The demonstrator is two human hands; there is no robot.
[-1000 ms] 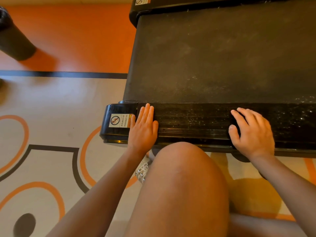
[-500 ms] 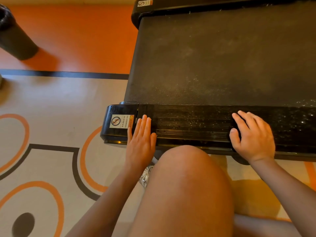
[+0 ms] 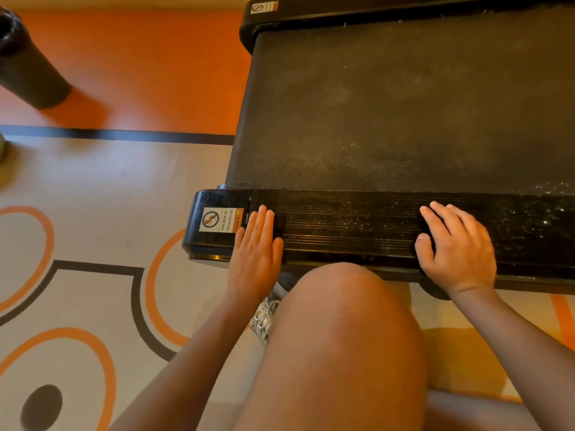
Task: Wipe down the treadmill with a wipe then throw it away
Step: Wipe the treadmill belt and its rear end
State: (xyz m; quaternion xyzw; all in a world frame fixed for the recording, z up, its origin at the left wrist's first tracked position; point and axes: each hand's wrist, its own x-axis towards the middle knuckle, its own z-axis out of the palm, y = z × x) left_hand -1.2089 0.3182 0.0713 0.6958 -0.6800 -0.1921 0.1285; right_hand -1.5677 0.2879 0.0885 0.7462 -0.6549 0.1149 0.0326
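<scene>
The treadmill (image 3: 404,104) is seen from above, its dark belt (image 3: 389,144) filling the upper right of the view and its ribbed black side rail (image 3: 351,225) running across in front of the person. The left hand (image 3: 256,253) is laid flat on the rail with its fingers straight and together; nothing is held in it. It lies just beside the glossy end cap (image 3: 211,241), on which a warning label (image 3: 221,219) is stuck. The right hand (image 3: 460,247) is placed well apart from the left, further along the same rail, with the thumb spread and the fingers loosely bent. A dark patch (image 3: 427,223) is seen under those fingers and between thumb and forefinger. It may be the wipe, but it cannot be told from the black rail with certainty, nor can it be told whether it is gripped or only pressed down. White specks (image 3: 544,213) are scattered over the rail to the right of that hand. A bare knee (image 3: 342,306) is raised between the two forearms, and part of a patterned shoe (image 3: 264,315) is seen beside it. The floor (image 3: 93,197) is patterned in grey, orange and black, and a black cylinder (image 3: 28,66) stands on it at the upper left.
</scene>
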